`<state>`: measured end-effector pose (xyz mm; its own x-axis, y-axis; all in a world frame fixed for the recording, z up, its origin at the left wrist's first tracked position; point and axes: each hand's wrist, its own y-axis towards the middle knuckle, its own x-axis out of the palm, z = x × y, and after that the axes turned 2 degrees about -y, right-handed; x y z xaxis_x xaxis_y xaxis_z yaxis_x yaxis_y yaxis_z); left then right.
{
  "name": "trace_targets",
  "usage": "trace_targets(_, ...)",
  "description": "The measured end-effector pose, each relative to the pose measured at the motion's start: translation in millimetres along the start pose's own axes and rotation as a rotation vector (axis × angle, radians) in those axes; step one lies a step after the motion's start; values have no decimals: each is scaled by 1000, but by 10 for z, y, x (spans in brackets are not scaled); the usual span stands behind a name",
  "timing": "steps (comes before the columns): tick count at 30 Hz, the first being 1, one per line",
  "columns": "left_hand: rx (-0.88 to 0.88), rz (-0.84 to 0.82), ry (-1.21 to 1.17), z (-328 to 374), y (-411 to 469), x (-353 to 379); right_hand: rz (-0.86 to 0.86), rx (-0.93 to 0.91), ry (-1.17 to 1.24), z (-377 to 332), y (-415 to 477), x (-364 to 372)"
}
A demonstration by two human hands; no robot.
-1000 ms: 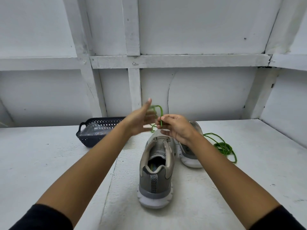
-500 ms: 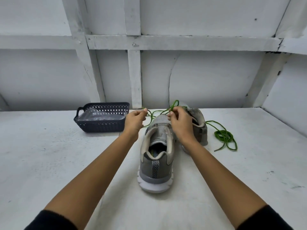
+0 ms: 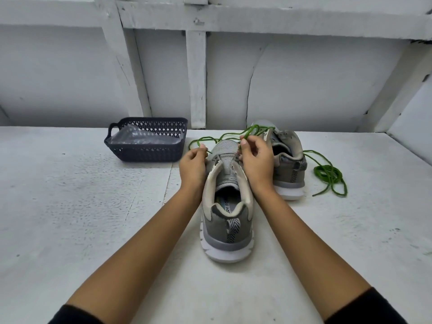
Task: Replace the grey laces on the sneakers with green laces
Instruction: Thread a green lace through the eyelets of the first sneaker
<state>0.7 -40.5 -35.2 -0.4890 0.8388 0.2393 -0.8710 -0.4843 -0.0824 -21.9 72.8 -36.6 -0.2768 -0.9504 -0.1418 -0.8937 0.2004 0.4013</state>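
White-painted boards back a scuffed white counter (image 3: 70,218). At its middle, the left hand (image 3: 192,164) pinches one end of a thin green lace (image 3: 205,137) beside the near sneaker (image 3: 228,206). The right hand (image 3: 256,161), fingers curled, pinches the lace on the shoe's other side. The lace arcs loosely beyond both hands, above the toe. This grey, white-soled shoe stands heel toward the person. The hands hide which eyelets the lace enters. A second sneaker (image 3: 288,164) sits just behind the right hand, partly covered by it. A coiled spare lace (image 3: 327,173) lies toward the right edge. A dark basket (image 3: 149,153) stands near the back edge, left of the hands.
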Motion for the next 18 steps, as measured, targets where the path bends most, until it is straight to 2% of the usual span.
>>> trace_targets(10,56,29,109,-91,-110,-165,-26,146,92,87,-149,-45)
trace_targets(18,111,-6,251,-170,78,-209,-46,168,50,118,-84,-38)
